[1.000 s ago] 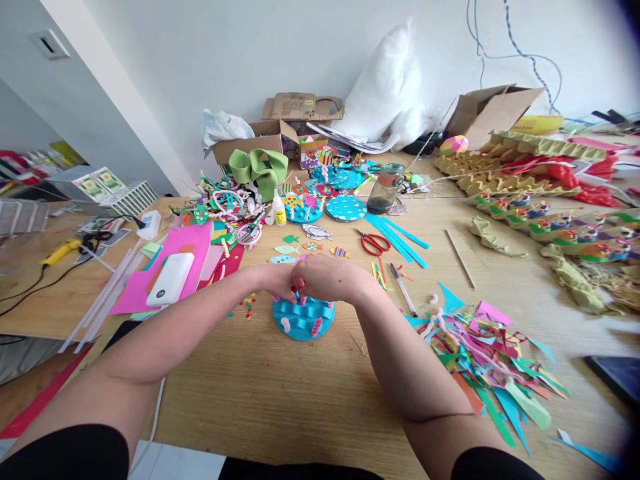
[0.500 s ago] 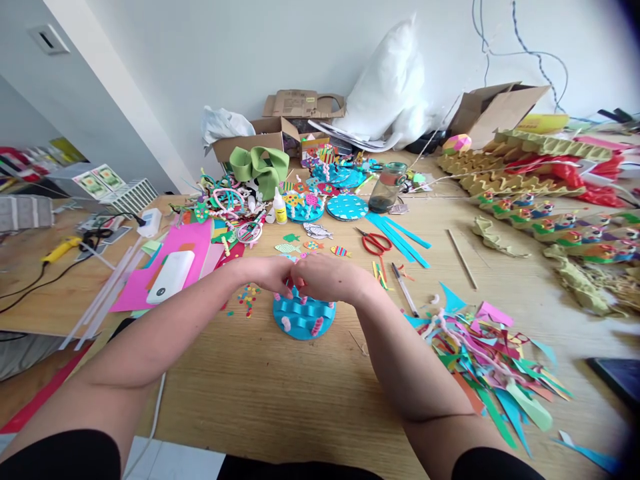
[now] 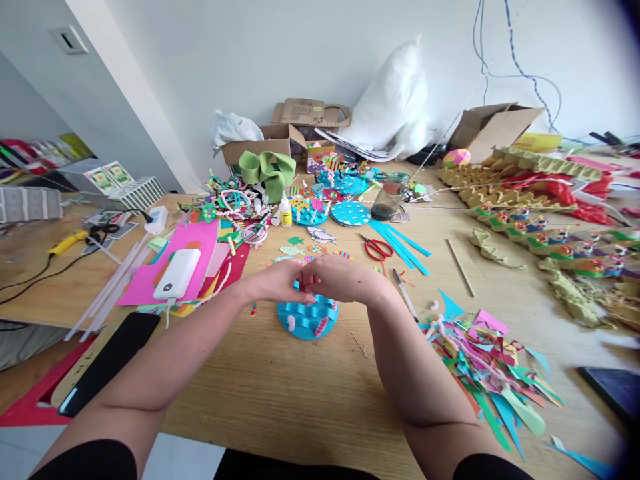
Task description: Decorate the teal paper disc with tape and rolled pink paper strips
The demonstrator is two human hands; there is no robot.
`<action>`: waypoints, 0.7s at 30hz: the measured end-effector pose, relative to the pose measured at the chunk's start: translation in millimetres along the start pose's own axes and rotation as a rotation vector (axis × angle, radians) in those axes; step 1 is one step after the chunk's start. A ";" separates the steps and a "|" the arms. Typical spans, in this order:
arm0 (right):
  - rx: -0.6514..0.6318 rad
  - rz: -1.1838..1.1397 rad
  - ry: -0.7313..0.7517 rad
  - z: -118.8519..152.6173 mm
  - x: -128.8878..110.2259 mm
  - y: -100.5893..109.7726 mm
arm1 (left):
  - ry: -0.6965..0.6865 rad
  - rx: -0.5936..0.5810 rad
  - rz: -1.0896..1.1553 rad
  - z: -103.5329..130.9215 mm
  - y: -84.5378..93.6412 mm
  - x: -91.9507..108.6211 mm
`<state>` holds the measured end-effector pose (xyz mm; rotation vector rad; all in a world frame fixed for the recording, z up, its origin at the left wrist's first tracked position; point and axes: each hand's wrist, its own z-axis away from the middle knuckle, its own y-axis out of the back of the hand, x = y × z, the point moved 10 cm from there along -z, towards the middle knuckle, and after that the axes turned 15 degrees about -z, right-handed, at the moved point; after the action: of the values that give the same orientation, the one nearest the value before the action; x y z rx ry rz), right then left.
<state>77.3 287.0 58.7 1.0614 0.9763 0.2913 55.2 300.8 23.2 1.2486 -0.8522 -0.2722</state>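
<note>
In front of me on the wooden table lies a round blue disc (image 3: pixel 303 328) with wavy blue paper strips. Short pink fuzzy pieces, including a pink pipe-cleaner coil (image 3: pixel 321 326), stand on it. Over its far half, my left hand (image 3: pixel 283 280) and my right hand (image 3: pixel 334 276) meet with fingers bent and pressed together. Whatever the fingertips hold, if anything, is hidden behind them. Just beyond my hands are small paper fish (image 3: pixel 292 251). To their right rest red-handled scissors (image 3: pixel 377 249).
A pile of coloured paper scraps (image 3: pixel 493 373) covers the right side. A pen (image 3: pixel 405 295), blue paper strips (image 3: pixel 400 243), a glue bottle (image 3: pixel 285 211) and a glass jar (image 3: pixel 389 198) stand or lie farther back. At left are a white power bank (image 3: pixel 177 273) and a black phone (image 3: pixel 113 360).
My view has shifted slightly left, showing more of the black phone. Both hands remain together above the disc, with the fingers slightly shifted; my left forearm now covers most of the confetti dots.
</note>
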 end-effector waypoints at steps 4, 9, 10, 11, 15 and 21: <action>0.130 -0.111 -0.015 10.4 2.8 12.6 | 0.002 0.088 -0.119 3.2 7.6 4.3; 0.333 -0.103 -0.230 24.9 24.2 15.5 | 0.040 0.149 -0.272 10.8 12.2 3.6; 0.326 -0.080 -0.270 25.0 27.2 9.4 | 0.040 0.148 -0.293 11.9 11.5 4.7; 0.304 -0.055 -0.296 23.6 28.7 1.8 | 0.039 0.146 -0.311 12.6 10.6 6.2; 0.170 0.064 -0.334 11.6 30.7 -28.8 | 0.026 0.135 -0.401 13.6 9.4 14.9; 0.090 0.076 -0.342 -3.6 41.3 -43.9 | -0.015 0.135 -0.471 13.2 8.1 20.2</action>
<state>87.7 293.3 -0.5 1.1868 0.6474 0.1222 57.6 281.7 39.8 1.5690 -0.5865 -0.6091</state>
